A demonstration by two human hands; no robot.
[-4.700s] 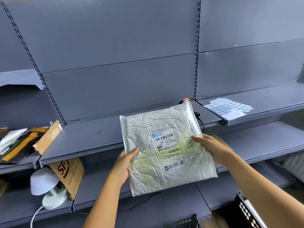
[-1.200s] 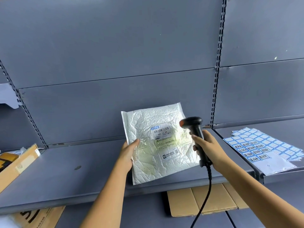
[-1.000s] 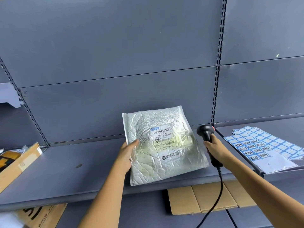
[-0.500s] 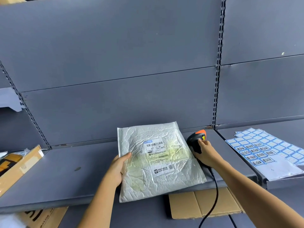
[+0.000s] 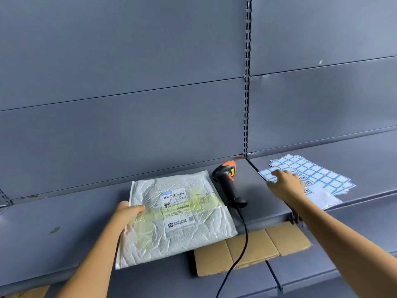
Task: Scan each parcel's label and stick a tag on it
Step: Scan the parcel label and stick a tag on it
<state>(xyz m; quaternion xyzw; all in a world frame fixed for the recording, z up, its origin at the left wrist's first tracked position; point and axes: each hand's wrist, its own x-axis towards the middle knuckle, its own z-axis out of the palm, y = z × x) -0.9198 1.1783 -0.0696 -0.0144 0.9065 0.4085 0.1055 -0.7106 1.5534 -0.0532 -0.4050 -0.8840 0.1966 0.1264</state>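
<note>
A crinkled silver padded parcel (image 5: 178,214) lies label-up on the grey shelf (image 5: 64,214), its front edge hanging over the shelf lip. My left hand (image 5: 129,211) grips its left edge, thumb on top. The white shipping label (image 5: 177,206) with barcodes faces up. A black and orange barcode scanner (image 5: 227,182) lies on the shelf just right of the parcel, its cable dropping over the edge. My right hand (image 5: 283,186) reaches over the sheets of blue-bordered tags (image 5: 318,175) on the neighbouring shelf, fingers spread on their left corner.
Grey back panels and a slotted upright (image 5: 247,82) stand behind the shelves. A flattened cardboard sheet (image 5: 253,248) lies on the lower shelf under the parcel and scanner cable. More cardboard (image 5: 32,292) shows at the bottom left.
The parcel has been lowered flat onto the shelf. My right hand let go of the scanner, which now lies on the shelf, and moved right to the tag sheets.
</note>
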